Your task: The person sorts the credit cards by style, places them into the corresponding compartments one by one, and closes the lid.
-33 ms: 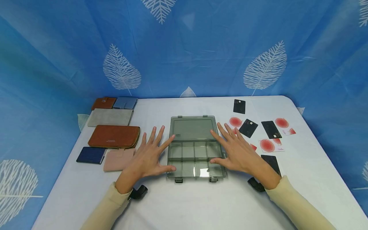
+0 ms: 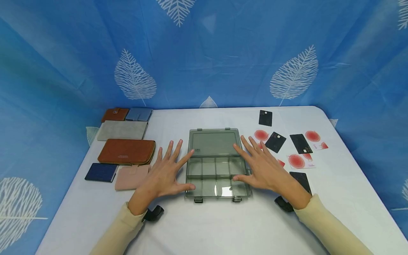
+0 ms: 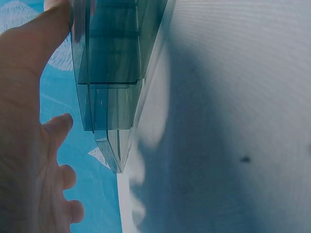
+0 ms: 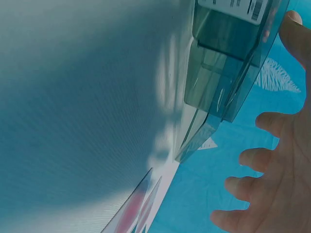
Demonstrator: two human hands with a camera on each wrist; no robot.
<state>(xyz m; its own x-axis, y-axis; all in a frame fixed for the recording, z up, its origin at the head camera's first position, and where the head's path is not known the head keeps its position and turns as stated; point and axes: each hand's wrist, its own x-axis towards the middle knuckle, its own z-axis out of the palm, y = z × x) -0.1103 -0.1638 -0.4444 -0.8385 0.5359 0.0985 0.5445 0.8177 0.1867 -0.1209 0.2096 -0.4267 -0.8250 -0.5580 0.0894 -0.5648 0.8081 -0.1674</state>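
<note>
Organizer box [image 2: 214, 161], lid open, is flanked by left hand [image 2: 165, 173] and right hand [image 2: 262, 167], fingers spread flat, thumbs touching its sides, nothing grasped.

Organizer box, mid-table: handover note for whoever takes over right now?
Left hand: fingers spread and straight, thumb touching the box's left edge, gripping nothing.
Right hand: same, on the right edge.
Clear organizer box: lid open and lying flat, compartments look empty.
Wallets lie in a group to the left, cards scattered to the right.
Done: box opened. Left: nothing is in the box yet.
</note>
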